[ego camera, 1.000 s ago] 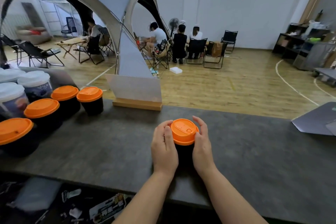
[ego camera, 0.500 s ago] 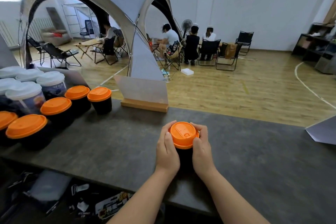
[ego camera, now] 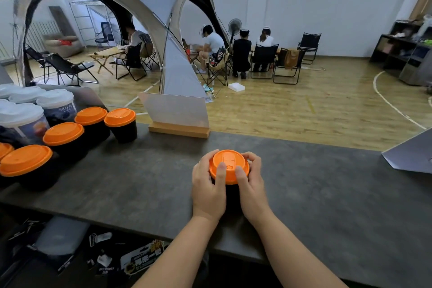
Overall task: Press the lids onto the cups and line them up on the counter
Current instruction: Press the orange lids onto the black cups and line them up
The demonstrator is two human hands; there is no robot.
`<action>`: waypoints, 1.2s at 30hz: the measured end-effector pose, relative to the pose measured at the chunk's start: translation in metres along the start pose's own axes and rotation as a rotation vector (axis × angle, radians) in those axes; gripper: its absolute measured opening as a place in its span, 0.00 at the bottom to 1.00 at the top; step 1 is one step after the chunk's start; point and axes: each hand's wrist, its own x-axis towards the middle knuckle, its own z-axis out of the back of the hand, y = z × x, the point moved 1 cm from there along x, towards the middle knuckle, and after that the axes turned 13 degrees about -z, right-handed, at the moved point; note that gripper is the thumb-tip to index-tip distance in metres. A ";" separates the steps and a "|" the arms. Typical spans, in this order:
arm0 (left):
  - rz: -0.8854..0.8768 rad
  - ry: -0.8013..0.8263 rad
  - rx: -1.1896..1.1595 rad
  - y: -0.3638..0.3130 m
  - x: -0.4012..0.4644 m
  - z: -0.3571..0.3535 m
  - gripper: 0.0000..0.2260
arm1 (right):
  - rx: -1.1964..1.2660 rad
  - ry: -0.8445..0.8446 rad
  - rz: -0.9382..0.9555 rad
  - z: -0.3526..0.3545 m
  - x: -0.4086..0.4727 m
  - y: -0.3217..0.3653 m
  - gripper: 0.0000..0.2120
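Note:
A black cup (ego camera: pixel 231 192) with an orange lid (ego camera: pixel 230 161) stands in the middle of the dark counter (ego camera: pixel 315 194). My left hand (ego camera: pixel 208 187) and my right hand (ego camera: pixel 251 184) wrap it from both sides. Both thumbs press on the near part of the lid, and the fingers curl round its far rim. A row of black cups with orange lids (ego camera: pixel 63 133) runs along the left part of the counter, the farthest one (ego camera: pixel 120 124) near a sign stand.
Taller cups with white lids (ego camera: pixel 55 103) stand behind the orange row at far left. A clear sign in a wooden base (ego camera: pixel 177 121) sits on the counter's far edge. A grey sheet (ego camera: pixel 411 154) lies at right. People sit on chairs beyond the counter.
My thumbs have moved from the cup's sides up onto the lid. The view has swung slightly left, bringing more of the lidded cups into sight.

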 end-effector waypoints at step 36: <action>0.102 -0.110 -0.005 0.009 0.002 0.000 0.11 | 0.037 -0.058 0.014 -0.001 0.005 -0.005 0.12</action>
